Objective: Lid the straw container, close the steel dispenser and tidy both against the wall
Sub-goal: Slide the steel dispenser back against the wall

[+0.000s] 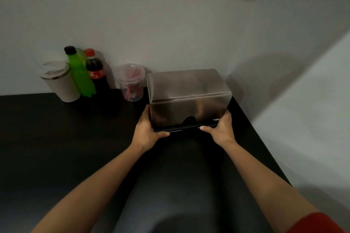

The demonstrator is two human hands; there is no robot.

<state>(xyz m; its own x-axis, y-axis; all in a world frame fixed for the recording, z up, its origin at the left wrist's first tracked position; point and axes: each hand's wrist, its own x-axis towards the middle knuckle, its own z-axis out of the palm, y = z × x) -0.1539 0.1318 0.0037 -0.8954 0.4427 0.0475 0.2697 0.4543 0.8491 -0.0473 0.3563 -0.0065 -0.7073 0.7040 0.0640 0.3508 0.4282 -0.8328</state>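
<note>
Clear plastic, the straw container (130, 83) is sitting lidded at centre-left by the wall, likely light. Right of it, the steel dispenser (188, 98) is looking closed, stiff, smooth, perhaps slippery. Left hand (146, 130) and right hand (221, 128) are clasping its lower corners, thumbs in front; that low grip seems safest.

Both forearms were bare from elbow to wrist, with no watch, ring or band on the left hand (146, 128) or the right hand (221, 128). A red sleeve (318, 223) covered the right upper arm.
</note>
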